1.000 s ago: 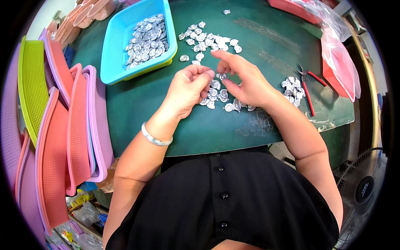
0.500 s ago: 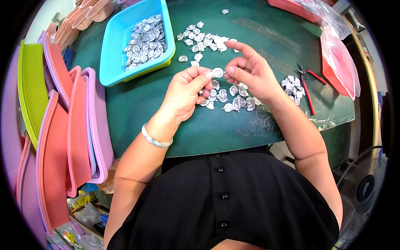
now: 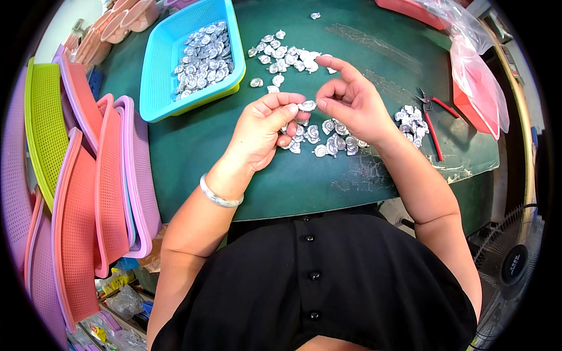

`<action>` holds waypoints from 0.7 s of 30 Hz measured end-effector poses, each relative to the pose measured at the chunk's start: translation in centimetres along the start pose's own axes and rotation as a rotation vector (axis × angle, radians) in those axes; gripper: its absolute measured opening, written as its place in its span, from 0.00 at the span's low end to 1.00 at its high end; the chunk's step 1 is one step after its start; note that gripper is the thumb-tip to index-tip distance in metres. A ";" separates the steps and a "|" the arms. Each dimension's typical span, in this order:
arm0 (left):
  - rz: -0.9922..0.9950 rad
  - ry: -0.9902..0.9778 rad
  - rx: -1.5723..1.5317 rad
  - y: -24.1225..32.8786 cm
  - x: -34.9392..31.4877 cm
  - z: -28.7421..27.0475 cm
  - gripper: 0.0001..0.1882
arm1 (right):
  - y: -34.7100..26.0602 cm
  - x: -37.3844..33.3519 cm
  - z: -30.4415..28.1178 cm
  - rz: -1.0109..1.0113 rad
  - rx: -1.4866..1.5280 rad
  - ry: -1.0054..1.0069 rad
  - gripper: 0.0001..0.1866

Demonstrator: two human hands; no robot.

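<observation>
Between the thumb and fingers of my left hand (image 3: 260, 128) is a small silver rose-shaped metal piece (image 3: 307, 106), held above the table. The thumb and a bent finger of my right hand (image 3: 350, 105) pinch at the piece's right edge, while its index finger points up and away. Just below the hands lies a loose group of similar silver pieces (image 3: 335, 144), partly covered by my left fingers. Another scattered group (image 3: 284, 54) sits farther off, and a small pile (image 3: 411, 124) is to the right of my right forearm.
A blue basket (image 3: 153, 76) with many silver pieces stands at the far left on the green table (image 3: 281, 190). Red-handled pliers (image 3: 432, 126) lie at the right, near a pink bin (image 3: 473, 108) in clear plastic. Stacked coloured baskets (image 3: 79, 234) line the left; a fan (image 3: 509, 269) stands lower right.
The held silver piece has tipped, showing more of its side than its face. My right fingertips have shifted slightly against its edge; both arms stay nearly where they were.
</observation>
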State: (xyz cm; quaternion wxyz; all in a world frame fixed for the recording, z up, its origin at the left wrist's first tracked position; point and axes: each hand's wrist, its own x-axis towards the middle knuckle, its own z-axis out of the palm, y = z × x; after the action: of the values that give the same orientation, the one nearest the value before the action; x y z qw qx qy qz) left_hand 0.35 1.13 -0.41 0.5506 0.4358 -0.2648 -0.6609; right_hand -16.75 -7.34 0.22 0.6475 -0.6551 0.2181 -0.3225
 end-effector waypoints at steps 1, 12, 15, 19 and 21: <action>0.010 -0.005 0.004 0.0 0.0 0.0 0.09 | 0.1 0.0 0.1 -0.020 -0.003 0.009 0.30; -0.004 0.013 0.008 0.2 -0.1 0.3 0.05 | 0.7 0.0 0.5 -0.140 -0.100 0.035 0.30; 0.029 0.041 -0.097 0.1 0.2 -0.5 0.05 | 1.0 0.0 0.4 -0.141 -0.295 -0.038 0.30; 0.018 0.100 -0.269 0.6 0.5 -1.1 0.06 | 1.2 0.2 1.0 -0.218 -0.724 -0.095 0.31; 0.018 0.163 -0.233 0.8 0.4 -0.8 0.05 | 1.1 0.3 1.3 -0.199 -0.790 -0.103 0.32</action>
State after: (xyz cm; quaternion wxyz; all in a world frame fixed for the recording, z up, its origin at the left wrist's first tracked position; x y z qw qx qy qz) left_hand 1.39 0.63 -0.25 0.6232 0.4187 -0.1445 -0.6445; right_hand -15.52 -6.72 -0.80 0.3219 -0.8865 0.2281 -0.2418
